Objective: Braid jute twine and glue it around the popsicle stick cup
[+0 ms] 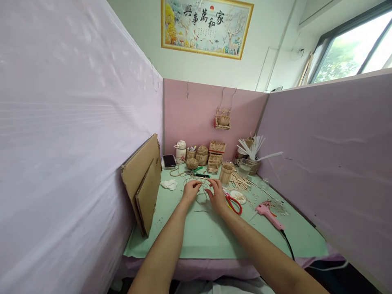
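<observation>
Thin brown twine (201, 203) hangs in loose loops between my two hands above the green table. My left hand (191, 192) is closed, thumb and index finger pinching the twine. Facing it, my right hand (217, 196) has its thumb and fingers apart, with the fingertips beside the twine; whether they touch it is too small to tell. A short cut piece of twine (201, 211) lies on the table just below the loops. Red-handled scissors (235, 205) rest right beside my right hand, partly hidden by it. Beyond my hands lie green-handled pliers (202, 175).
A twine ball (192, 163), wooden-stick cup (226, 174), loose sticks (240, 181) and white dish (238, 197) stand behind. The pink glue gun (270, 216) lies right, its cord over the front edge. Cardboard sheets (147, 188) lean left; crumpled tissue (169, 185) lies near them.
</observation>
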The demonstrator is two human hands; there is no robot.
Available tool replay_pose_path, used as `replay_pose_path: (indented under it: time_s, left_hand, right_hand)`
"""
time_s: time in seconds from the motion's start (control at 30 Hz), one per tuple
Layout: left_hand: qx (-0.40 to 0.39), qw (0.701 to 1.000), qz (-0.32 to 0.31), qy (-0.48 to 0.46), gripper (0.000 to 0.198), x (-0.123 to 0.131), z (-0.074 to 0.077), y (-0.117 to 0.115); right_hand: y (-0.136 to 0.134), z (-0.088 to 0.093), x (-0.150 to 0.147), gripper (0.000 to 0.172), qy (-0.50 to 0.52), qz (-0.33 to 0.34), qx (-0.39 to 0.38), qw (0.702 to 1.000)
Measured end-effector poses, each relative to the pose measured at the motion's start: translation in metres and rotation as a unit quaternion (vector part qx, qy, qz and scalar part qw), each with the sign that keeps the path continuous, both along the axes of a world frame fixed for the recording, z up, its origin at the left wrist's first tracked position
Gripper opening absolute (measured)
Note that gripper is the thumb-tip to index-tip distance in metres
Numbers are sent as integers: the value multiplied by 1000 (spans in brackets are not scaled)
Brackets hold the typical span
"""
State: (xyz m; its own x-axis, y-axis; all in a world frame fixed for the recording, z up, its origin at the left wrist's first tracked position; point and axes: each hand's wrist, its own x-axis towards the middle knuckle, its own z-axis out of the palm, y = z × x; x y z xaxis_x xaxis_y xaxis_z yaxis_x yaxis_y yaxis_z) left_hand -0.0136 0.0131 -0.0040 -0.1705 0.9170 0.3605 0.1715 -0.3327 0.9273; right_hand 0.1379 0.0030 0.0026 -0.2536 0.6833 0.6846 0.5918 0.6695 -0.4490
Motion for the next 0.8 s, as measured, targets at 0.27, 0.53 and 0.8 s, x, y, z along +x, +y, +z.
replay_pose_path:
  time_s: [0.27,0.53,0.8]
  left_hand:
    - [0,1000,-22,22,20,4,5,-5]
    - [32,997,-35,57,17,3,-2,0]
    - [5,992,-88,93,15,7,-9,4]
  right_hand:
    - [8,18,5,22,-10,68,-68,995]
    - [16,17,1,49,245,133,-358,891]
    - [36,7,-6,38,350,46,-307,884]
